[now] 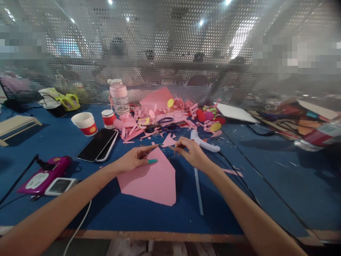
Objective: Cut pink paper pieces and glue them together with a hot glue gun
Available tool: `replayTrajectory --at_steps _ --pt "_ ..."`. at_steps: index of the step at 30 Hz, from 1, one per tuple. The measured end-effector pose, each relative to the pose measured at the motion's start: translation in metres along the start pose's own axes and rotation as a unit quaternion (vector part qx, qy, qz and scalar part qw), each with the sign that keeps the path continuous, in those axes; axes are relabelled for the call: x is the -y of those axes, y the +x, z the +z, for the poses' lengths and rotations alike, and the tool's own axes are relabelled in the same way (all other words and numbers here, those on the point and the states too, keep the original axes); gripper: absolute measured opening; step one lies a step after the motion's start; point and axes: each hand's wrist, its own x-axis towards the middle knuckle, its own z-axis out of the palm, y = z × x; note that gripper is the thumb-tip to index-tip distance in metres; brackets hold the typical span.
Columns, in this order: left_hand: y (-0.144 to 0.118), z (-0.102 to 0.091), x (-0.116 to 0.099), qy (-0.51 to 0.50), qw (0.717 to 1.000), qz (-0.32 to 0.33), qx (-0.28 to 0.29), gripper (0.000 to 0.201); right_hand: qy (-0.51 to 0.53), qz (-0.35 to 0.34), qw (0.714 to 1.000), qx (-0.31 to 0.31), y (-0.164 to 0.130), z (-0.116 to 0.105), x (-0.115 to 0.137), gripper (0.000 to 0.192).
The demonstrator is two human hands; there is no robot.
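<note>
A large pink paper sheet (153,177) lies on the blue table (119,209) in front of me. My left hand (134,158) rests on its upper left corner, fingers pinched on the left end of a thin stick (163,145). My right hand (191,151) pinches the other end of the same stick just above the sheet's top tip. A small pink triangle (168,141) lies beyond the stick. What the stick is made of is too small to tell.
A white glue gun (204,142) and a long clear glue stick (198,192) lie by my right hand. Scissors (162,125) and pink scraps sit behind. Two phones (98,145), paper cups (85,123), a pink bottle (119,94) and a magenta device (44,175) stand left. A mesh wall closes the back.
</note>
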Motion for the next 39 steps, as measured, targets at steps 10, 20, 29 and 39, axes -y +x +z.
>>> replayTrajectory --at_steps 10,20,29,39 --pt "0.004 -0.006 0.014 -0.038 0.999 0.004 -0.029 0.060 0.014 0.024 1.000 -0.001 0.000 0.005 -0.002 0.022" --pt "0.000 -0.001 0.002 0.028 0.999 -0.026 -0.035 0.063 0.021 0.020 1.000 -0.005 0.000 0.005 0.001 0.021" --pt "0.002 -0.006 0.009 0.048 0.999 -0.004 -0.020 0.058 0.012 0.008 1.000 -0.006 0.000 0.005 0.002 0.021" --pt "0.002 -0.006 0.007 0.071 0.997 0.002 -0.017 0.057 0.009 -0.005 1.000 -0.015 0.000 0.005 0.005 0.019"
